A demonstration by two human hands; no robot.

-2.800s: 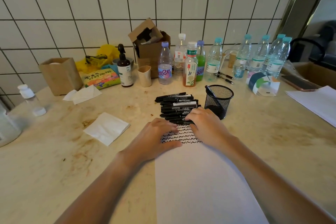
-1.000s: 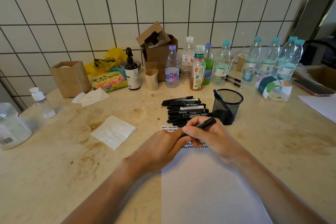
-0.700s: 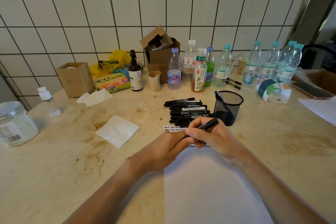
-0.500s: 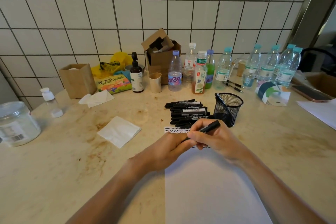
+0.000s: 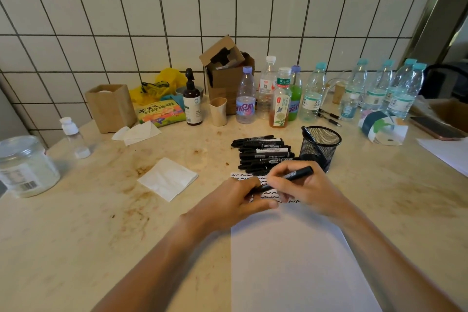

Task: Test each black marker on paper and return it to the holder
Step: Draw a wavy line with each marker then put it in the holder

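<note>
Over the top of the white paper [image 5: 298, 256], where rows of black squiggles sit, I see my right hand [image 5: 307, 191] gripping 1 black marker [image 5: 291, 177], tilted with its rear end toward the mesh holder [image 5: 320, 148]. My left hand [image 5: 235, 201] pinches the marker's lower end, fingers curled. Just beyond the paper lies the pile of markers [image 5: 262, 153], beside the holder.

Tiled-wall [image 5: 228, 12] pantry counter [image 5: 88, 223], crowded with drink bottles [image 5: 281, 99].

Hidden tip and cut paper

The left hand [image 5: 235, 197] covers the black marker's [image 5: 295, 176] tip; the bottom edge cuts the white paper sheet [image 5: 298, 261].
</note>
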